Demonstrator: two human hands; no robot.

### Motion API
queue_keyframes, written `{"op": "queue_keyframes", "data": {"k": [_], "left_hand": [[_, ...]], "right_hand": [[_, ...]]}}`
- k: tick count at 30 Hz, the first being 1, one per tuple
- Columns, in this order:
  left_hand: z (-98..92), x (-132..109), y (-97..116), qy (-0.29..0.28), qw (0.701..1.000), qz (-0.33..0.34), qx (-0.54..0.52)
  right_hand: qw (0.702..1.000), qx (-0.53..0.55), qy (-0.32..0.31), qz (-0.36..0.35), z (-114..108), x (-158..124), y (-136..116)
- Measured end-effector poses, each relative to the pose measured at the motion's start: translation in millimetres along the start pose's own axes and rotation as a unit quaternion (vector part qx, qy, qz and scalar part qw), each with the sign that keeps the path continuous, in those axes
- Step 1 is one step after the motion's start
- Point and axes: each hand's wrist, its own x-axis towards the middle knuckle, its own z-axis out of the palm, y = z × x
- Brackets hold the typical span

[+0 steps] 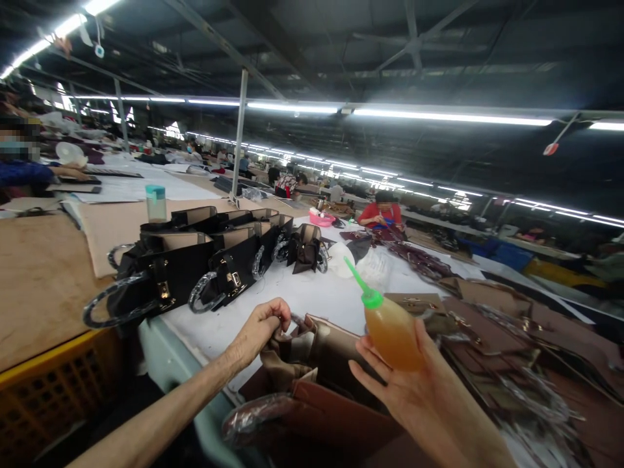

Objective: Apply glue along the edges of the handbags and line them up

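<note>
My right hand [424,403] holds a squeeze bottle [392,333] of amber liquid, with a green cap and a long thin nozzle pointing up and to the left. The bottle rests between thumb and palm, with the other fingers partly spread. Below it stands an open brown handbag [341,406] with a beige lining, its plastic-wrapped handle at the near side. My left hand [260,328] is closed in a pinch at the bag's far left rim, on the lining [285,364]. The exact bit between its fingertips is partly hidden.
Several black handbags [182,270] with wrapped handles stand at the left of the white table [258,296]. Brown bag pieces [550,364] lie piled at the right. A yellow basket [58,396] sits at lower left. A person in red [383,214] works across the table.
</note>
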Motion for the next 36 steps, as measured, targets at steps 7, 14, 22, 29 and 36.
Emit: {"op": "queue_keyframes", "data": {"k": [7, 14, 22, 29, 36], "left_hand": [[11.4, 7, 9, -0.05, 0.95, -0.023, 0.309], [34.9, 31, 4, -0.061, 0.808, -0.035, 0.584], [38.7, 22, -30, -0.035, 0.902, -0.041, 0.429], [36.9, 10, -41, -0.016, 0.999, 0.005, 0.03], [33.5, 16, -15, -0.092, 0.987, -0.05, -0.126]], "right_hand": [[1.0, 0.005, 0.011, -0.009, -3, 12, -5], [0.998, -0.007, -0.011, 0.064, -9, 7, 8], [0.998, -0.012, -0.017, 0.058, -10, 6, 9], [0.999, 0.03, 0.022, 0.007, -6, 6, 11], [0.994, 0.096, 0.042, 0.002, -14, -10, -2]]}}
